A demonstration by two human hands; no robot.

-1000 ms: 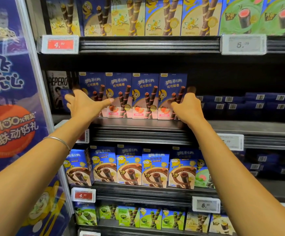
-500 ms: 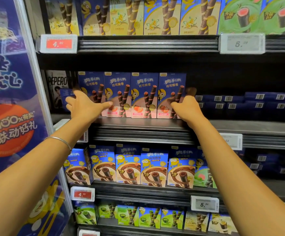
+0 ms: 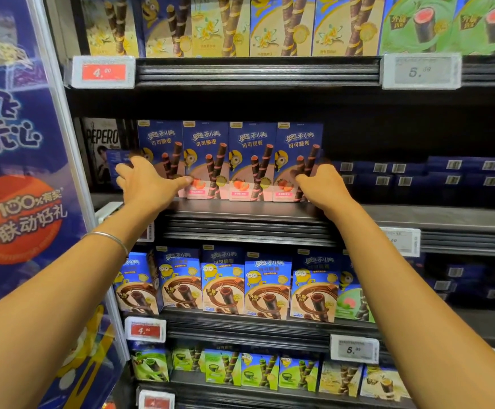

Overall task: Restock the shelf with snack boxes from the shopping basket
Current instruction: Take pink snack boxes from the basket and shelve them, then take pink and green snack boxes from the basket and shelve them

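Four upright blue snack boxes with chocolate-roll pictures stand side by side at the front of the middle shelf. My left hand lies at the row's left end, fingers spread past the leftmost box's side and thumb stretched across the box fronts. At the right end my right hand has its thumb on the rightmost box's front and its fingers curled round that box's right side. The shopping basket is out of sight.
Dark blue boxes lie flat in stacks to the right on the same shelf. A Pepero box stands at the far left. Snack boxes fill the shelf below, and more line the one above. A promo panel borders the left.
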